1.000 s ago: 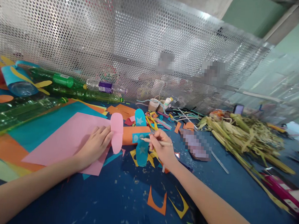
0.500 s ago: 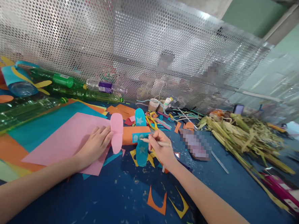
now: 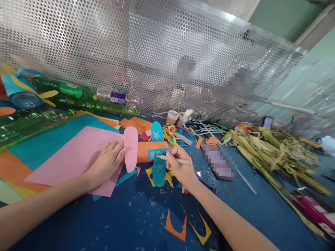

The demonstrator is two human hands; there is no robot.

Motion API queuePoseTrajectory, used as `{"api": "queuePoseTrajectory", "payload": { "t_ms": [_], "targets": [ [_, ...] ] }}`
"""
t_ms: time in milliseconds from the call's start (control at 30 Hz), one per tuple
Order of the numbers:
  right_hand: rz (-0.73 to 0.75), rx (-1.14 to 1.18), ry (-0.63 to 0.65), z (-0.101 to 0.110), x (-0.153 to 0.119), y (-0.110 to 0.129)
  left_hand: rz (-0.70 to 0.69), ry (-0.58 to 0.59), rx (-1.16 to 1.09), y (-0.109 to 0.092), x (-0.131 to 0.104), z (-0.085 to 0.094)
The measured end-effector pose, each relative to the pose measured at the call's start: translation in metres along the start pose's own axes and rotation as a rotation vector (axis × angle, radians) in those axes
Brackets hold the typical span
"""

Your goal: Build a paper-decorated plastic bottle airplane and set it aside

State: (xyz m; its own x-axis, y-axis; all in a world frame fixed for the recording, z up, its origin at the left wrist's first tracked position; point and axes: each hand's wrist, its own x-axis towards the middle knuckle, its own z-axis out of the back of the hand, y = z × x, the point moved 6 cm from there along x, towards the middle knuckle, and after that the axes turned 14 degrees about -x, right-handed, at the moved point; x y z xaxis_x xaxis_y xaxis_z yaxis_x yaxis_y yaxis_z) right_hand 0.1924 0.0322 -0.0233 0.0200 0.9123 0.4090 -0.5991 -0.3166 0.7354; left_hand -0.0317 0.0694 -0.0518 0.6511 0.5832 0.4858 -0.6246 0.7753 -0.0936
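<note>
A toy airplane point(image 3: 144, 152) with an orange paper body lies across the middle, bearing a pink rounded strip point(image 3: 131, 138) at its left end. Near its right end is a blue wing point(image 3: 159, 178) with pale stars, and light round spots show on the blue paper over the body. My left hand point(image 3: 106, 160) closes at the pink end, its fingertips partly hidden there. Pinched in my right hand point(image 3: 184, 171) is a light beige marker point(image 3: 184, 161), its tip touching the blue paper by a round spot.
Coloured paper sheets point(image 3: 65, 161) lie at left, below green plastic bottles point(image 3: 100, 106). Orange and yellow offcuts point(image 3: 178, 230) are on the blue table point(image 3: 115, 228). To the right are a phone point(image 3: 219, 161), pixelated, and dry corn husks point(image 3: 257, 146). People are behind the perforated screen point(image 3: 149, 45).
Both hands, the marker and the toy airplane stay almost in place. Behind the screen, the people have shifted slightly.
</note>
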Motion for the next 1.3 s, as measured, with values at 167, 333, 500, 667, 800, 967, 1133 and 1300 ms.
{"api": "queuePoseTrajectory", "payload": {
  "t_ms": [167,333,500,667,800,967,1133,1300],
  "targets": [
    [-0.006,-0.001,-0.007,-0.0009,0.0003,-0.0033,-0.012,-0.004,0.001,-0.0010,0.0004,0.0011],
    [-0.030,0.025,-0.010,-0.0016,0.0007,-0.0060,-0.061,-0.033,0.039,-0.0055,0.0010,0.0033],
    [-0.031,-0.005,-0.023,-0.0002,0.0006,-0.0055,-0.034,-0.023,0.043,-0.0041,0.0011,0.0025],
    [-0.037,0.046,-0.023,-0.0006,0.0007,-0.0062,-0.020,0.006,0.064,-0.0031,0.0007,0.0016],
    [-0.014,0.080,-0.004,-0.0020,0.0009,-0.0042,-0.021,0.002,0.055,-0.0030,0.0006,0.0019],
    [-0.020,0.043,-0.006,-0.0020,0.0005,-0.0047,-0.015,-0.009,0.053,-0.0021,0.0002,0.0005],
    [-0.006,0.047,-0.001,-0.0024,0.0009,-0.0038,-0.010,0.006,0.060,-0.0021,0.0008,0.0008],
    [-0.015,-0.004,-0.010,-0.0014,0.0008,-0.0048,-0.007,0.017,0.044,-0.0019,0.0011,0.0007]
  ]
}}
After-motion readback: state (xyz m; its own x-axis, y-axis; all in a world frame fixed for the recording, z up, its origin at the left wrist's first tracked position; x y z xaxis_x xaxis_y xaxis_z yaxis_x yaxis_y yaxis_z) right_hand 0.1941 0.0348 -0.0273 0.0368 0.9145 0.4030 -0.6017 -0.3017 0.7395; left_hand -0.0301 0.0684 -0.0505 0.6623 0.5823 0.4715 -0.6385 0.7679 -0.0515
